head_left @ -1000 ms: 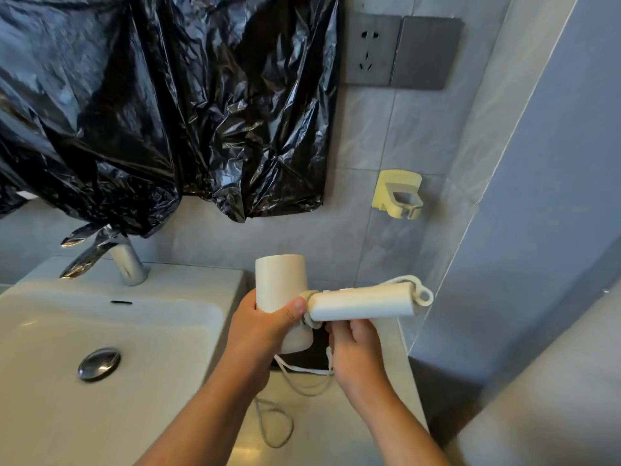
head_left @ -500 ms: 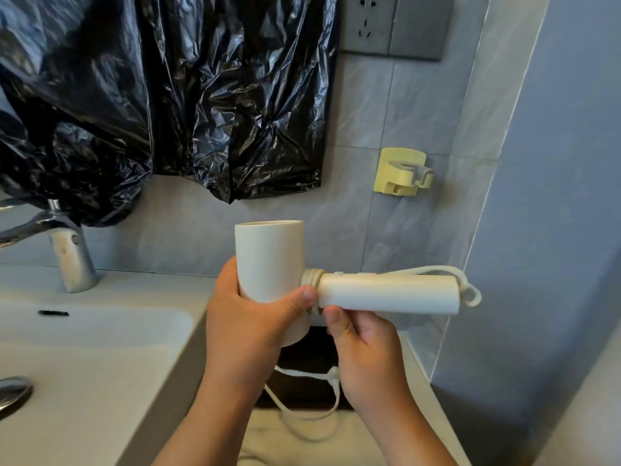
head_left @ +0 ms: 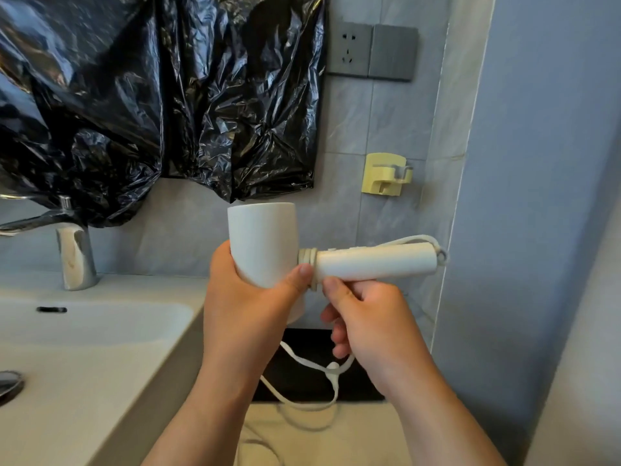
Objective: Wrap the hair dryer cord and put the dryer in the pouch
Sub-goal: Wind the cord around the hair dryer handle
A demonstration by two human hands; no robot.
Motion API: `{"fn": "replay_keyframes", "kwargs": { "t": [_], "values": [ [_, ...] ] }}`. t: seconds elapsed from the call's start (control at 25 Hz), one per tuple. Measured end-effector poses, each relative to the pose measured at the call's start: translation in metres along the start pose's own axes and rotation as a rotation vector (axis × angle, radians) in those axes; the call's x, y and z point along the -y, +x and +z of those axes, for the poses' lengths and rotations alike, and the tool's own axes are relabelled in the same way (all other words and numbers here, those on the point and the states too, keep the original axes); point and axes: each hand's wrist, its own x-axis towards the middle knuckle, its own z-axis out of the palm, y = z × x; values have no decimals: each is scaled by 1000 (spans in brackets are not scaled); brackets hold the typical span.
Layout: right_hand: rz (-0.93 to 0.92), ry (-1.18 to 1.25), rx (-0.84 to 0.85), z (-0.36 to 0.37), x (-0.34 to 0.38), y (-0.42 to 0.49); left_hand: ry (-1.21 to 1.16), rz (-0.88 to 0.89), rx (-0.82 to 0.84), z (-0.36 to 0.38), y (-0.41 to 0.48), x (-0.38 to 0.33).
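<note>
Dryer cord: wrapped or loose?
Loose: the cord hangs in slack loops below the dryer, down onto the counter.

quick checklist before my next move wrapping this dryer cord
1. Left hand grips the hair dryer barrel: ok.
2. Right hand holds the cord: ok.
3. Cord fully wound: not ok, a slack loop hangs below the hands.
4. Wall socket free of any plug: ok.
5. Pouch open and ready: cannot tell; only a dark shape lies beneath the hands.
</note>
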Motion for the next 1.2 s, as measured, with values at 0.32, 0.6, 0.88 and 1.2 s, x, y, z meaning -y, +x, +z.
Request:
{"fn": "replay_keyframes", "kwargs": {
  "t": [0.32,0.6,0.88,1.2],
  "values": [
    [30,-75,229,4,-4,-3,154,183,-130,-6,-3,-11],
    [-146,-167,424,-9,9,-12,225,261,-240,-15,2,-14],
    [-497,-469,181,-25,16,-10,330,295,17,-38,14,-15],
    [-336,-523,-35,-43,9,1,219,306,396,-46,14,-33]
  ]
}}
